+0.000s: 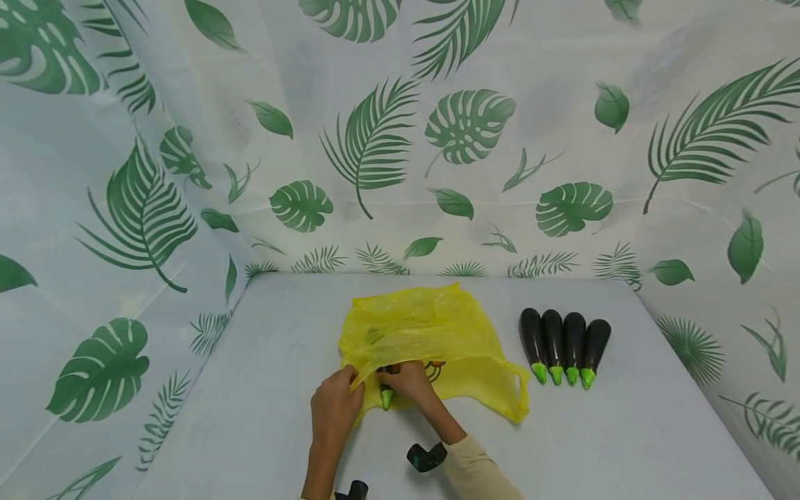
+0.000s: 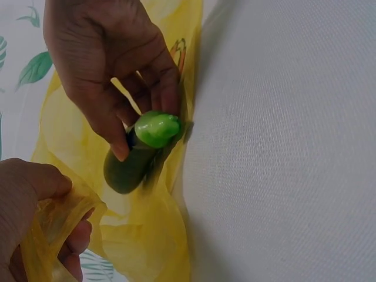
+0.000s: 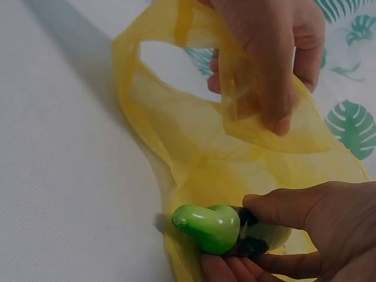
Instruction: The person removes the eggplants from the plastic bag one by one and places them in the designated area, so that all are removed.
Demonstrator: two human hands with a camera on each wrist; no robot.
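A yellow plastic bag (image 1: 425, 323) lies on the white table, its mouth toward me. The left hand (image 1: 337, 403) pinches the bag's edge near a handle at the left side of the mouth. In the mouth, the right hand (image 1: 409, 380) holds a dark eggplant with a bright green stem end (image 1: 387, 398). The right wrist view shows thumb and fingers around the eggplant (image 3: 223, 228), green end pointing out of the bag. Yellow film (image 2: 147, 235) lies under the eggplant in the left wrist view. The bag's inside is mostly hidden by its upper layer.
Several dark eggplants (image 1: 553, 340) with green stem ends lie side by side in a row to the right of the bag. A white wall covering (image 1: 387, 229) with green leaf prints borders the table (image 1: 600, 444) at the back and sides.
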